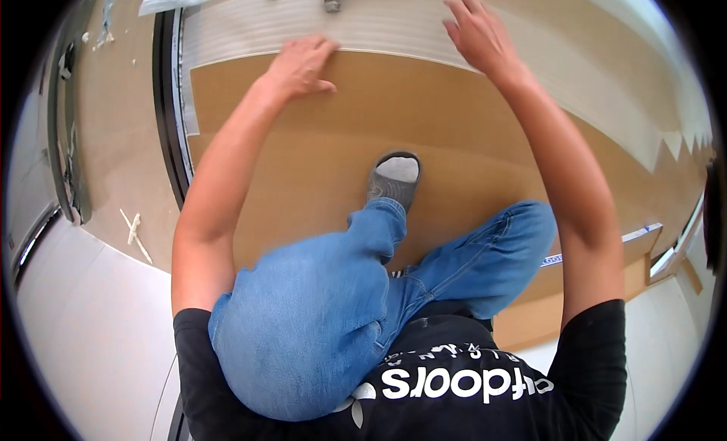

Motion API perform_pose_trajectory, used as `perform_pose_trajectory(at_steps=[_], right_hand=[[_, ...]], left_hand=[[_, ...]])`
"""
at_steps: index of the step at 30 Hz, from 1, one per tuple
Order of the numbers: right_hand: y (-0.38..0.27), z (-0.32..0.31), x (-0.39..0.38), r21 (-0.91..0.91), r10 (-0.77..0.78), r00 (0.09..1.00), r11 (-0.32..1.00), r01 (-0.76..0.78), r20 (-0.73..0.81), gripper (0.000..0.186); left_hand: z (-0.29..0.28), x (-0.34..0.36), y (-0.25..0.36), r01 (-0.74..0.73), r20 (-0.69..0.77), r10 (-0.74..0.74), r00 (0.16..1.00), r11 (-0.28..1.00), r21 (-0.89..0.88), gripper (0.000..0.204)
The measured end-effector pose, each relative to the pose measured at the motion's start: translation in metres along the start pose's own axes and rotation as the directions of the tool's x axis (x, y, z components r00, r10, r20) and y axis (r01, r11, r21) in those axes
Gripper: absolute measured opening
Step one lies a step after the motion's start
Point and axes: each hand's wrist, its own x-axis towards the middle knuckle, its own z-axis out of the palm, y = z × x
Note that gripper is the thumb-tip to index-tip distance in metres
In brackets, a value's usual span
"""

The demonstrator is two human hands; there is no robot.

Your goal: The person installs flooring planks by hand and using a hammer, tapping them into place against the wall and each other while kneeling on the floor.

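Note:
My left hand (303, 68) is open, thumb held apart, at the edge of a translucent white ribbed sheet (394, 24) that overlaps a brown board (250, 100). Whether its fingers press on the sheet or hover over it, I cannot tell. Farther right, my right hand (483, 38) is open with fingers spread above the same sheet. A hammer (332, 1) lies at the top edge of the view, its metal head toward the left. Its handle runs right, close to my right fingertips; no grip on it shows. Part of the handle is cut off.
A dark metal frame rail (164, 100) runs along the left of the board. Beyond it are pale scraps (134, 233) on brown covering and white floor tiles (98, 304). My slippered foot (395, 179) rests on the board. A white-and-blue strip (640, 233) lies at right.

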Motion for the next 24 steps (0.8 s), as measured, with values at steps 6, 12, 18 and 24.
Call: perform_pose_trajectory(at_steps=[6, 12, 18, 24], right_hand=[[0.029, 0.049, 0.066, -0.216, -0.133, 0.991, 0.969, 0.123, -0.031, 0.026], [-0.008, 0.018, 0.092, -0.278, 0.052, 0.952, 0.960, 0.036, 0.303, 0.023], [0.023, -0.042, 0.033, -0.082, -0.075, 0.959, 0.992, 0.101, 0.273, 0.023], [0.048, -0.115, -0.040, -0.225, 0.238, 0.861, 0.963, -0.149, 0.449, 0.021]], left_hand=[[0.000, 0.022, 0.051, -0.060, 0.160, 0.076, 0.984, 0.993, -0.101, 0.093], [0.009, 0.013, 0.055, -0.032, 0.111, 0.029, 0.993, 0.999, 0.032, 0.099], [0.003, 0.004, 0.068, -0.004, 0.023, 0.003, 1.000, 0.998, 0.064, 0.108], [0.004, 0.006, 0.065, -0.017, 0.029, 0.016, 0.999, 0.999, 0.033, 0.106]])
